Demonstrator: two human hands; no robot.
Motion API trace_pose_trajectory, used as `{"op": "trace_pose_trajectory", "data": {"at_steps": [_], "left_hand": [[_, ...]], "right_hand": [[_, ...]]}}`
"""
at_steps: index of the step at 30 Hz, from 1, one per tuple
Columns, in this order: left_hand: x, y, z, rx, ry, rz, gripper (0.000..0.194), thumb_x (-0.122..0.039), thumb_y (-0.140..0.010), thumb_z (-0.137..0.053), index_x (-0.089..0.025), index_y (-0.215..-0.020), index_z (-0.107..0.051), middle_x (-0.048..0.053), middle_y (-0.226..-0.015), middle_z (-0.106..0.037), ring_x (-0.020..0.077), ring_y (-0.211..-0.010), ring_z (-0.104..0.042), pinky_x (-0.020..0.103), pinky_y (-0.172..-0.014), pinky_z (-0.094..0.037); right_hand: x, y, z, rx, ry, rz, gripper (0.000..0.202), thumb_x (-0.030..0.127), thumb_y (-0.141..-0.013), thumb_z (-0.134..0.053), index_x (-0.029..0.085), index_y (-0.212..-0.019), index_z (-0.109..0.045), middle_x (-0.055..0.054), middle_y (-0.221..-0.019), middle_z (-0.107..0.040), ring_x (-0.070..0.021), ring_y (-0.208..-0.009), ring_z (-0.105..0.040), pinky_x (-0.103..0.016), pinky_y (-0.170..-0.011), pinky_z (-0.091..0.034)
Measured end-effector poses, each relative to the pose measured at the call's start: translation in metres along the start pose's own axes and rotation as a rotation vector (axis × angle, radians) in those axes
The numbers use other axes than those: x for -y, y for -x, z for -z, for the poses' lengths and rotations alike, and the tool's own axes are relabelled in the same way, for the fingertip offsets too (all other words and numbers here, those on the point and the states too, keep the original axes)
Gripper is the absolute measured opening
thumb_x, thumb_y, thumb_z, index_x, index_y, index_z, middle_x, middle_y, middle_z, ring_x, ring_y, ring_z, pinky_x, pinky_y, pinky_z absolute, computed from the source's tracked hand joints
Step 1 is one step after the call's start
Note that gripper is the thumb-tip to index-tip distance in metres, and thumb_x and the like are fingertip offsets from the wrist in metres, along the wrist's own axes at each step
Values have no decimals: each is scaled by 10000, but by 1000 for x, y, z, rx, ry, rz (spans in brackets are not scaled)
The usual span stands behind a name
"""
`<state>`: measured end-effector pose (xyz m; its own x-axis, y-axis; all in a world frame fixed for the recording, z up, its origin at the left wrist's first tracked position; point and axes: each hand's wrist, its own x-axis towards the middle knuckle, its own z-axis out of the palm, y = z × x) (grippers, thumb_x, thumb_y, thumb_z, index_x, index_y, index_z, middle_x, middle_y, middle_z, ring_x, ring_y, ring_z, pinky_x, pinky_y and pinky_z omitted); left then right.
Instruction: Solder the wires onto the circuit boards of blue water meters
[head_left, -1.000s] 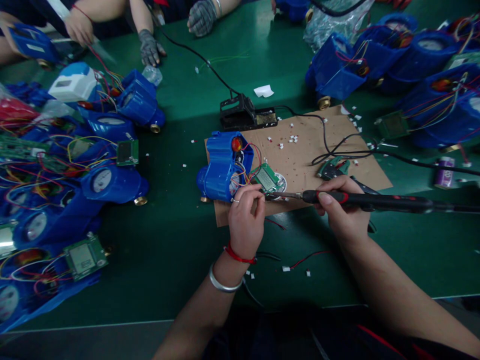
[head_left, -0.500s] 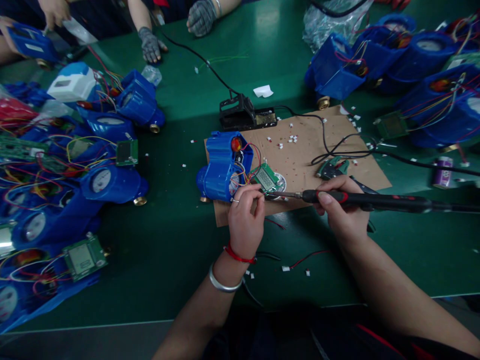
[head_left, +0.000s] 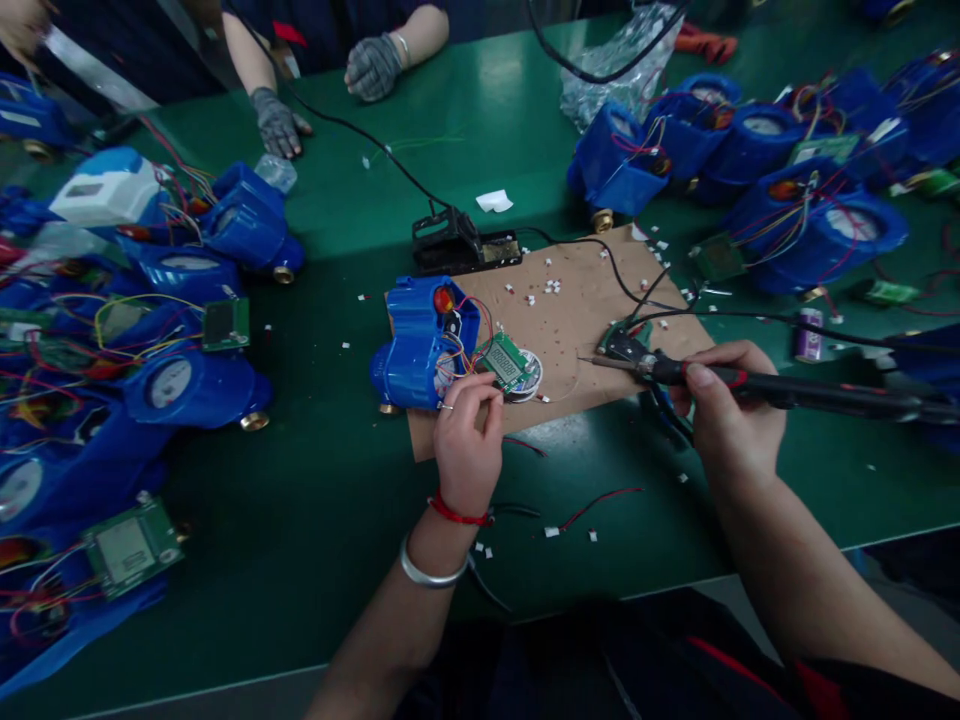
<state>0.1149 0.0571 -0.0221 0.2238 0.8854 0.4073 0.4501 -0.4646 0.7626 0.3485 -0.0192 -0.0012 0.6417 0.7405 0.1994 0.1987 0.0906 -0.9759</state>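
Note:
My left hand (head_left: 469, 435) is closed in a pinch at the lower left edge of a green circuit board (head_left: 504, 362) with a digit display. The fingers hide the exact grip. Thin coloured wires link this board to an open blue water meter (head_left: 424, 345) just left of it. Under the board's right side is a round white part (head_left: 532, 378). My right hand (head_left: 739, 410) grips a black and red soldering iron (head_left: 750, 385), its tip pointing left, apart from the board. Behind the iron's shaft lie green-handled cutters (head_left: 624, 342).
A cardboard sheet (head_left: 577, 300) with small white connectors lies beneath the work. Beyond is a black soldering-iron stand (head_left: 446, 238). Blue meters crowd the left (head_left: 199, 385) and right (head_left: 817, 240). A purple battery (head_left: 809, 335) stands right. A co-worker's gloved hands (head_left: 373, 68) rest opposite.
The soldering iron's tip has moved right, away from the board, with my right hand. My left hand stays at the board's edge. The whole view has shifted slightly.

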Motion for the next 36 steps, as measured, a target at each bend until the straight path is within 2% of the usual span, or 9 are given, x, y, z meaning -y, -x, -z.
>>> {"op": "trace_pose_trajectory", "data": {"at_steps": [4, 10, 18, 31, 36], "left_hand": [[0, 0, 0, -16, 17, -19, 83, -88, -829, -557, -166, -829, -586, 62, -992, -640, 173, -983, -586, 397, -898, -474], [1, 0, 0, -10, 40, -21, 86, -91, -832, -550, -168, -837, -588, 67, -1000, -641, 175, -986, -589, 396, -883, -482], [3, 0, -1, -13, 37, -29, 71, -102, -833, -559, -166, -832, -590, 70, -1006, -644, 175, -989, -586, 392, -887, -478], [0, 0, 0, -7, 28, -23, 78, -91, -834, -554, -165, -832, -581, 69, -1013, -644, 176, -999, -586, 404, -900, -477], [1, 1, 1, -7, 28, -26, 70, -99, -838, -557, -163, -829, -584, 67, -1005, -641, 174, -999, -585, 398, -900, -478]], "right_hand": [[-10, 3, 17, 73, 163, -17, 181, 327, -761, -713, 226, -871, -611, 11, -617, -593, -142, -499, -549, -274, -467, -410], [-16, 7, 25, 118, 303, 35, 185, 347, -768, -701, 253, -903, -616, 4, -729, -608, -163, -566, -574, -309, -539, -443], [-25, 12, 45, 98, 324, -24, 192, 372, -784, -679, 246, -906, -600, 24, -624, -582, -171, -543, -554, -315, -556, -417], [-28, 13, 46, 30, 269, -86, 203, 386, -767, -690, 238, -880, -609, 26, -598, -589, -161, -522, -551, -293, -511, -412], [-9, 10, 31, -9, 39, -103, 149, 318, -745, -708, 219, -806, -614, 10, -601, -589, -144, -484, -527, -274, -439, -379]]}}
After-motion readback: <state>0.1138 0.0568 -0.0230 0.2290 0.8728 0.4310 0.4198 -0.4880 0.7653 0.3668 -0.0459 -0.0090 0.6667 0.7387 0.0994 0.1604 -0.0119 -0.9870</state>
